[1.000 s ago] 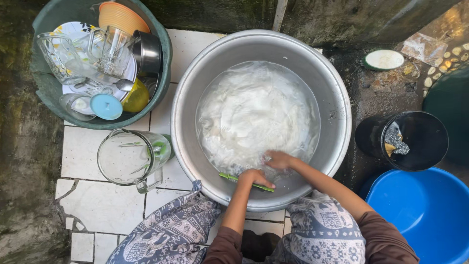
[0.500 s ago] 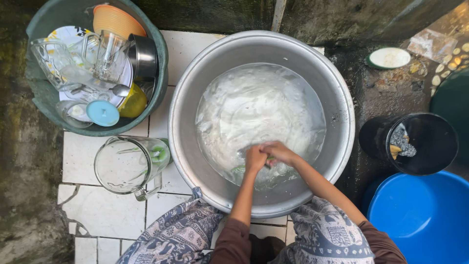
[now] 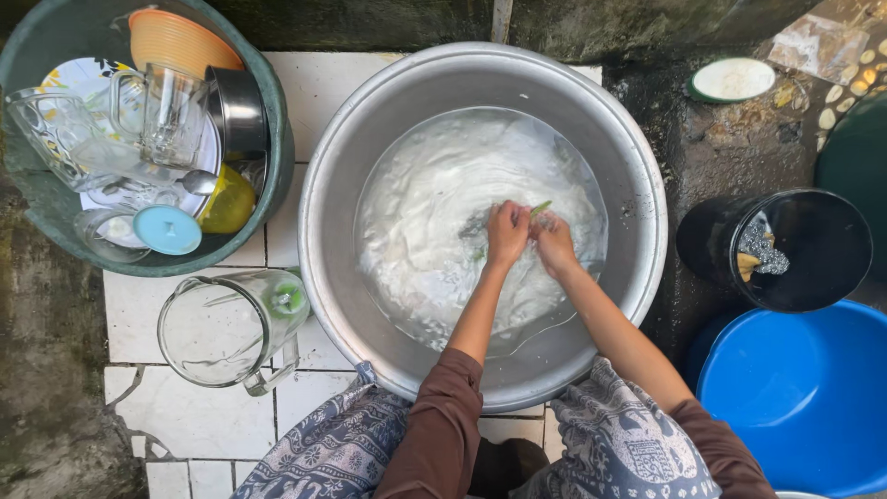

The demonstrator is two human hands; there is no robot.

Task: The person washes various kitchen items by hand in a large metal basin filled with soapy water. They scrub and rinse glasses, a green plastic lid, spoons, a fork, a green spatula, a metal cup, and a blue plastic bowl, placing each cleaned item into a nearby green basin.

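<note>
Item: green scrubbing piece (image 3: 540,209), apparently a sponge, half hidden. Location: between my two hands, in soapy water at the middle of the big metal basin (image 3: 370,139). My left hand (image 3: 507,231): grip clenched. My right hand (image 3: 554,238): grip clenched, touching the left. Which grip actually has it, I cannot tell. Beside basin, left of my grip: glass jug (image 3: 222,328) on tiled floor.

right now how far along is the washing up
Looks done: glasses, bowls and a plate stacked in the green tub. In hand: the left hand and right hand meet in the soapy water of the metal basin, around something small and green. Seemingly left: the glass pitcher lying on the tiles beside the basin.
</note>
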